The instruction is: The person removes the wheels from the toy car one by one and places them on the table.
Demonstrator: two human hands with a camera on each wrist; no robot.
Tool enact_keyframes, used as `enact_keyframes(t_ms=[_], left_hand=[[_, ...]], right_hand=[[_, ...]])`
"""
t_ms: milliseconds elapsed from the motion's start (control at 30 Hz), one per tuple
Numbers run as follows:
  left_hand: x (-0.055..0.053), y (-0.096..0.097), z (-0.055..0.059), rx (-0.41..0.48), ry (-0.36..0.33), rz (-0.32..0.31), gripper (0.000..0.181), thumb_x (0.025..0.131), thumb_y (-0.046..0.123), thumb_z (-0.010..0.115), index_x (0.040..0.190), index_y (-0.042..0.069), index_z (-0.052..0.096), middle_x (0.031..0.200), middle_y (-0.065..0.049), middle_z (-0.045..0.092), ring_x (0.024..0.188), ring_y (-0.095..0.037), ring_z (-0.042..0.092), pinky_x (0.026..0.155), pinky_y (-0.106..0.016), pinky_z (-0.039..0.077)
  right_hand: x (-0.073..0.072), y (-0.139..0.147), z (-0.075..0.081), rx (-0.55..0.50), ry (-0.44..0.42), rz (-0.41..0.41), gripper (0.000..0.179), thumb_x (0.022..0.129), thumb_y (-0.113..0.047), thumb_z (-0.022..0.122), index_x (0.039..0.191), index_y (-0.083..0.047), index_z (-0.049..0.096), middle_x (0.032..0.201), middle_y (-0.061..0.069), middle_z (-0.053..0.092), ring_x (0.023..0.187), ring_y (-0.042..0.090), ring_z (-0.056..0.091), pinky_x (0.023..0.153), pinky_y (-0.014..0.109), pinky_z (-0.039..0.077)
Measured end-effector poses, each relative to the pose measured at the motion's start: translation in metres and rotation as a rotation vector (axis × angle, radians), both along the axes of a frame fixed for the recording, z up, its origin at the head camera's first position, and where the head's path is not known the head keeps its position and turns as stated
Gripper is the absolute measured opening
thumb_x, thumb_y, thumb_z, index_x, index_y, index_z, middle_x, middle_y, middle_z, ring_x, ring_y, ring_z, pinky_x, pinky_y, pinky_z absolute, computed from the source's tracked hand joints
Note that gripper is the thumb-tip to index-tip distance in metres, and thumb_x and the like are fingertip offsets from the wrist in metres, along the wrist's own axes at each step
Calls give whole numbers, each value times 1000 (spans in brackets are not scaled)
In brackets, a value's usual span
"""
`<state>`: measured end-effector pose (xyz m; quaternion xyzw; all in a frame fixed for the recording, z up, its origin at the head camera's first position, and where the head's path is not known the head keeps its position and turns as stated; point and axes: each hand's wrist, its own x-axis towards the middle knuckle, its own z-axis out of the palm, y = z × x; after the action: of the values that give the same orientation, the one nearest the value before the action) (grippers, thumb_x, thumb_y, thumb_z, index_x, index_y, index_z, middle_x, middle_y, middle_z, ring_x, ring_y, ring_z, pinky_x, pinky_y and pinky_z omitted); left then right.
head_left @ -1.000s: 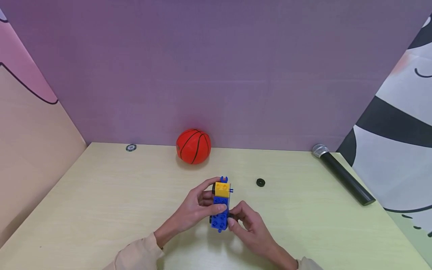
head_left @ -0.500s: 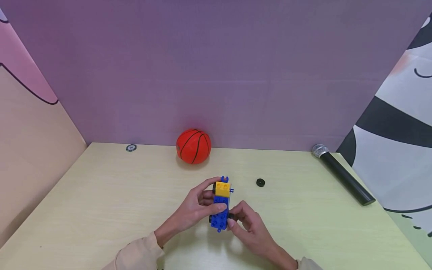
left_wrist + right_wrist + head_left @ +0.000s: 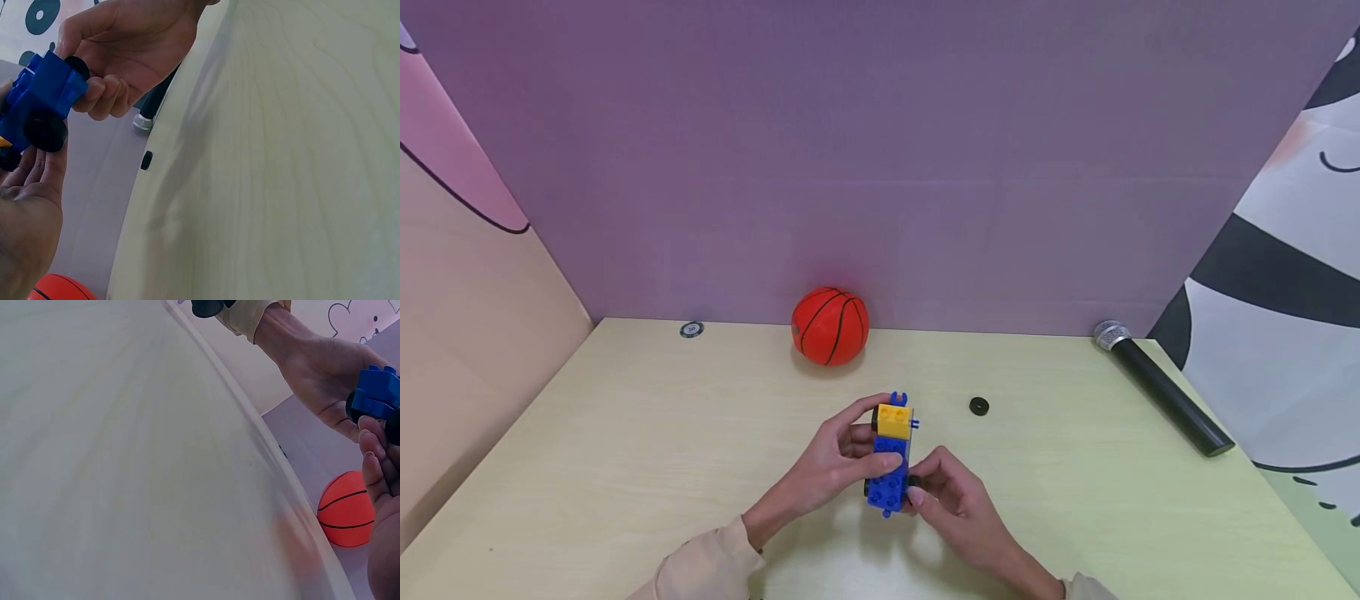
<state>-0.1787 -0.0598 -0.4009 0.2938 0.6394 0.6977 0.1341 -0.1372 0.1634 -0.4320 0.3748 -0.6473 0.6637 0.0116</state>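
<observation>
My left hand (image 3: 827, 467) holds up a toy car (image 3: 886, 493) built of blue bricks with a yellow brick (image 3: 894, 422) at its far end. The thumb lies across the top, with the fingers along the left side. Black wheels show on that side. From the yellow brick's right side a bare blue axle end (image 3: 915, 424) sticks out. At the near right corner, my right hand (image 3: 958, 504) pinches a small black wheel (image 3: 77, 67) against the car between thumb and fingers. A loose black wheel (image 3: 979, 406) lies flat on the table, beyond the right hand.
A red toy basketball (image 3: 830, 327) stands at the table's back edge, behind the hands. To its left lies a small round chip (image 3: 692, 329). A black microphone (image 3: 1165, 390) lies along the right edge. A purple panel (image 3: 880, 167) rises behind the pale wooden table (image 3: 625, 433).
The right thumb and fingers have shifted slightly around the wheel at the car's near right corner. The left hand keeps the car in nearly the same place.
</observation>
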Motion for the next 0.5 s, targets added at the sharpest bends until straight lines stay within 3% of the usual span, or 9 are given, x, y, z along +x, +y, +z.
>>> enact_keyframes(t_ms=[500], left_hand=[[1,-3,0,11,-16,4,67,100,22,71,156,7,38,126,-22,67,109,-31,68,97,-41,55]], right_hand=[[2,2,4,7,-30,-47,16,103,13,47,117,9,50,110,6,69,92,14,70,81,32,61]])
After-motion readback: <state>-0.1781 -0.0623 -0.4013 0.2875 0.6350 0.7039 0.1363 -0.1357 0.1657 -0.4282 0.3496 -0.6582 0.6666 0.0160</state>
